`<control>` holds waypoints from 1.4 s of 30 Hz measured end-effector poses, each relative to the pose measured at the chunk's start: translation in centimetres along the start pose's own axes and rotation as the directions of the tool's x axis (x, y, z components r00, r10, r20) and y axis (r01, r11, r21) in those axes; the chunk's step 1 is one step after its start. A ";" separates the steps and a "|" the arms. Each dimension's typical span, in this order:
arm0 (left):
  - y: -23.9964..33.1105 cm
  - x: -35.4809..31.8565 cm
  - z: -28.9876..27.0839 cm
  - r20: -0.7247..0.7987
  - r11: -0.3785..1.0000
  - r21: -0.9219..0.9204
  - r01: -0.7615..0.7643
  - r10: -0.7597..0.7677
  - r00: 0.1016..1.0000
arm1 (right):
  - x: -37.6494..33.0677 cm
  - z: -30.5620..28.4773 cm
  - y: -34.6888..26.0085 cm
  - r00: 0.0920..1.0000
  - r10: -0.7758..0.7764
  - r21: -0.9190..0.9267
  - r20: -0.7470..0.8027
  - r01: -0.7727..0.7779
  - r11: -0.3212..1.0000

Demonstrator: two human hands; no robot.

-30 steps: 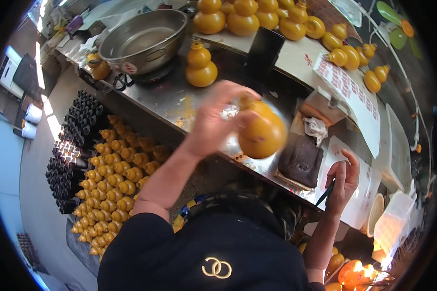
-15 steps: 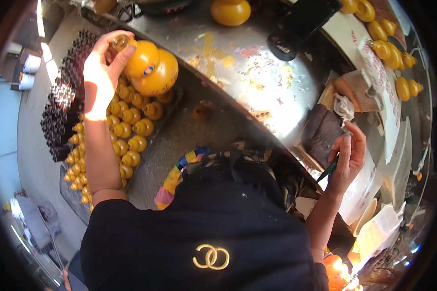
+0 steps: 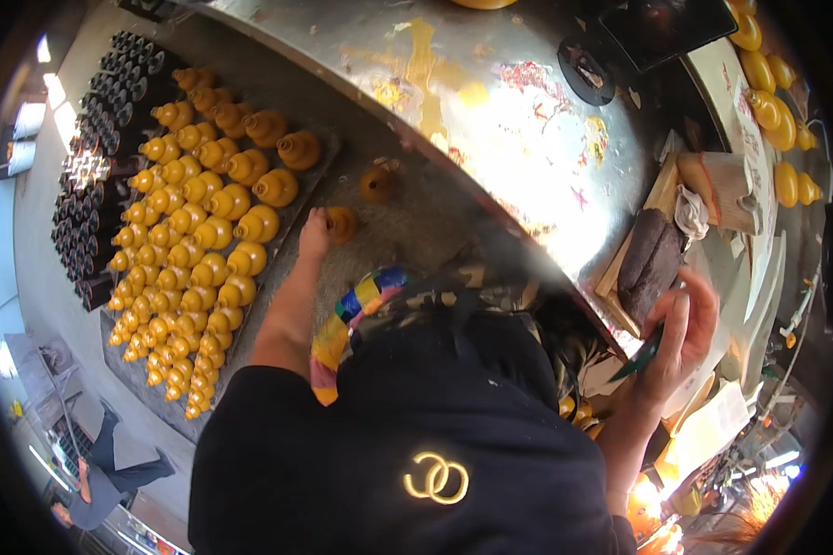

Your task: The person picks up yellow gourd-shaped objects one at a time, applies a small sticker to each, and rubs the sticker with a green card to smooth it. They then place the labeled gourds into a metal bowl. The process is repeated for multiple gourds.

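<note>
Down at the left, my left hand (image 3: 315,235) is closed at the narrow end of a yellow gourd (image 3: 341,225), low by the floor in shadow. Another shaded gourd (image 3: 378,184) stands just beyond it. Rows of glossy yellow gourds (image 3: 256,224) fill a dark board to the left of that hand. On the right, my right hand (image 3: 680,338) is closed on a slim dark green tool (image 3: 640,358) that tapers toward the lower left; its kind I cannot make out. A dark brown block (image 3: 652,264) and a crumpled white tissue (image 3: 690,213) lie near that hand.
A paint-stained metal table (image 3: 416,88) slants across the upper middle, its edge beside my left arm. It bears a dark round stand (image 3: 586,71). Black cylindrical pieces (image 3: 88,231) crowd the far left. More gourds (image 3: 770,111) lie at the right. Another person (image 3: 111,472) is at lower left.
My left hand has gone down and to the right with the gourd, from above the rows to the floor beside them. My right hand keeps the green tool and has shifted slightly.
</note>
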State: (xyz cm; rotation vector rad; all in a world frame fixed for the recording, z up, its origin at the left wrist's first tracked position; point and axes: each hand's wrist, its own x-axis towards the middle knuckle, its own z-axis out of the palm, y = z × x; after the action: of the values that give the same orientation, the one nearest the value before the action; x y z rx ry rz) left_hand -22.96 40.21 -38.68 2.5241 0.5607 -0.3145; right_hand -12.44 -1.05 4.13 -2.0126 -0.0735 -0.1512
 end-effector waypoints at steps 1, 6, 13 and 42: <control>-3.4 0.3 3.8 -0.059 0.999 0.023 0.034 -0.032 0.998 | -0.3 -0.2 -0.4 1.000 0.026 -0.021 0.011 -0.025 0.999; -4.1 3.7 7.4 0.083 0.953 -0.059 0.297 -0.292 0.953 | -1.4 -1.4 -1.9 0.974 0.218 -0.154 -0.065 -0.226 0.962; -7.5 7.6 14.7 0.253 0.344 -0.832 0.436 -0.464 0.849 | 1.0 -3.3 -2.1 0.983 0.162 -0.320 -0.080 -0.180 0.930; 13.4 -1.2 -15.2 0.711 0.909 -0.175 -0.380 0.383 0.589 | 37.8 -24.2 6.2 0.832 -0.478 -0.837 -0.283 0.030 0.547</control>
State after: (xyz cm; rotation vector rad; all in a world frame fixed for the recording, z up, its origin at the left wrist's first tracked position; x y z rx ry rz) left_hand -16.36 37.71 -19.58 2.1545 -0.3127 -1.0895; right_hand 23.89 -26.12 14.20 -2.8108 0.0231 -1.0756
